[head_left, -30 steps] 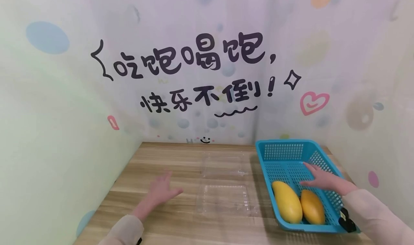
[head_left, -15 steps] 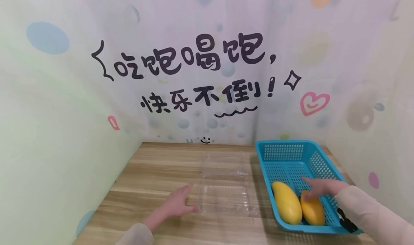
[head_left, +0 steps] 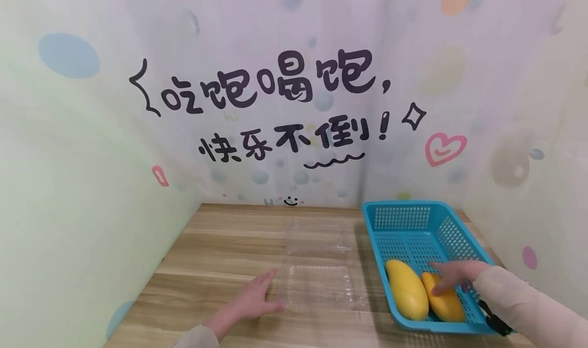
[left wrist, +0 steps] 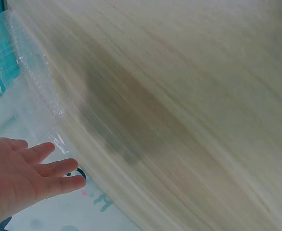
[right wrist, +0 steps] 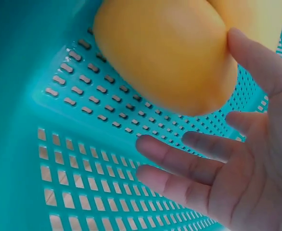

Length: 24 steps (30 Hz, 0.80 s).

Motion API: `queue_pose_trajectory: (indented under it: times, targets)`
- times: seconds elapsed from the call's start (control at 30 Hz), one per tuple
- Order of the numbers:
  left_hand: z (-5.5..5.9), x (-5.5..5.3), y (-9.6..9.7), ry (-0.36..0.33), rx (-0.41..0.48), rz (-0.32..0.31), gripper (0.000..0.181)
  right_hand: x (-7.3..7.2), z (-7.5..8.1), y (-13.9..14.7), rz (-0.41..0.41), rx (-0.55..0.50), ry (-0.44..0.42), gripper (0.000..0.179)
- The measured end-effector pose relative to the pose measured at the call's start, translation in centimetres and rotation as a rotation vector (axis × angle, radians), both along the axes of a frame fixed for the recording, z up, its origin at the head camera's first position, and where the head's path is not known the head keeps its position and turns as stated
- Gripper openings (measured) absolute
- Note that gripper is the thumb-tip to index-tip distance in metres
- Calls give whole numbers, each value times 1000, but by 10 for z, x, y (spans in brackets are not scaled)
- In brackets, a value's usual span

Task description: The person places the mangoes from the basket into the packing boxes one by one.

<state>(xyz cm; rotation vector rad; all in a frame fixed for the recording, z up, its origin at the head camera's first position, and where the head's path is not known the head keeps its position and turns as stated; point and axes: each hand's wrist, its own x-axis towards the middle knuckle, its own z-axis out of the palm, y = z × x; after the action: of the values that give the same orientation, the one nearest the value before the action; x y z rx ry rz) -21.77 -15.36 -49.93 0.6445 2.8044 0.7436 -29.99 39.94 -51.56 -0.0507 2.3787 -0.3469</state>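
My right hand (head_left: pixel 452 276) reaches into the blue plastic basket (head_left: pixel 402 217), over the smaller, more orange mango (head_left: pixel 450 308). In the right wrist view, my thumb lies at this mango's (right wrist: pixel 165 53) side, and the other fingers (right wrist: pixel 179 159) are spread between it and the basket wall. A larger yellow mango (head_left: pixel 408 292) lies alongside to the left. My left hand (head_left: pixel 252 298) is low over the table with fingers spread, its fingertips at the left edge of a clear plastic clamshell box (head_left: pixel 351 282). The left wrist view shows this hand (left wrist: pixel 25 178) holding nothing.
The clamshell's other clear half (head_left: pixel 317 235) lies folded open toward the back of the wooden table (head_left: pixel 220 235). A printed curtain (head_left: pixel 257 31) rises behind the table and along both sides. The basket stands at the right, with raised walls around the mangoes.
My right hand has lowered toward the near end of the basket, onto the smaller mango, which has tilted slightly. My left hand has moved right and nearer to me, up to the clamshell box.
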Motion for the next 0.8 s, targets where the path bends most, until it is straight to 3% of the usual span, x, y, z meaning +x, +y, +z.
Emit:
queue_pose_trajectory:
  times: [0.1, 0.27, 0.33, 0.43, 0.53, 0.63, 0.8]
  targets:
    - [-2, 1, 1, -3, 2, -10, 90, 7, 5, -8, 22, -23, -11, 97]
    - [-3, 1, 4, -6, -1, -17, 91, 33, 47, -43, 98, -21, -4, 86]
    - [-4, 1, 6, -7, 1, -14, 92, 42, 61, -55, 85, -16, -5, 82]
    - [-5, 2, 7, -6, 4, -5, 92, 50, 70, -66, 61, -16, 1, 78]
    - [-6, 2, 8, 2, 16, 2, 92, 53, 68, -69, 43, -43, 2, 70]
    - [-8, 2, 8, 4, 33, 3, 91, 50, 55, -65, 40, -118, 0, 56]
    - [-10, 3, 10, 0, 54, 2, 90, 26, -1, -29, 98, -166, -16, 53]
